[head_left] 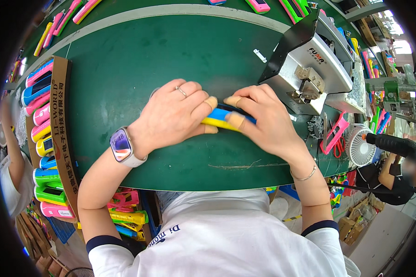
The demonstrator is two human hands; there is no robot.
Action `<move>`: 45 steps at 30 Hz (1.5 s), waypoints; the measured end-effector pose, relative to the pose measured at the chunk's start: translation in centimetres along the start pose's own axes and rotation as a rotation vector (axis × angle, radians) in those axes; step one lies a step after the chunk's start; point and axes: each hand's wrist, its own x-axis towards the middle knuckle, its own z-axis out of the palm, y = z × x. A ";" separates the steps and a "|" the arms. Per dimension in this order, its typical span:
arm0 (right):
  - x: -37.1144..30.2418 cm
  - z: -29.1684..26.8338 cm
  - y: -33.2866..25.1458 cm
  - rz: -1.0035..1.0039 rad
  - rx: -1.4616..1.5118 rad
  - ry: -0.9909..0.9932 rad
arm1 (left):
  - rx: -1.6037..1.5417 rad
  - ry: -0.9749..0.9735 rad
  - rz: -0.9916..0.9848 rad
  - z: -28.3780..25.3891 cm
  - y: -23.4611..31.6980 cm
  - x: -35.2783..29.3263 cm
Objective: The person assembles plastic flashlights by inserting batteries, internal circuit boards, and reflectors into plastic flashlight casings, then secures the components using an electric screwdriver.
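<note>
Above the green tabletop (180,55), both hands hold a slim plastic casing (223,119) with a blue side, a yellow side and a dark part along its far edge. My left hand (175,113), with a ring and tan finger covers, is closed around its left end. At the other end, my right hand (272,121) grips it between thumb and fingers, which also wear tan covers. The fingers hide much of the casing, so its exact kind does not show.
At the left stands a cardboard box (62,138) filled with colourful plastic devices (37,94). A metal screw feeder (305,69) stands to the right, near loose screws (315,125), a pink frame (336,133), a white fan (359,145) and a black tool (388,142). A small white piece (260,56) lies farther back.
</note>
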 end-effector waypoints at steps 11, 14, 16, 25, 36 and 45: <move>0.7 0.1 -1.6 -0.303 -0.512 0.090 | -0.046 -0.223 0.064 -1.1 -3.0 1.8; 0.5 -0.7 -2.0 -0.155 -0.475 0.132 | 0.092 -0.021 0.198 0.2 -5.7 3.5; -1.0 -1.8 -2.2 -0.177 -0.436 0.333 | 0.282 0.063 0.177 -1.1 -10.2 4.7; -11.2 -10.7 4.2 -0.106 0.426 1.450 | 0.675 0.421 -1.194 -5.5 -35.8 -2.5; -6.2 -11.2 1.2 -0.366 0.746 0.936 | 0.510 0.673 -0.947 -4.5 -32.9 -4.9; -0.4 -11.0 -0.4 -0.425 0.839 0.883 | -0.059 -0.192 -0.150 -1.4 -1.3 6.8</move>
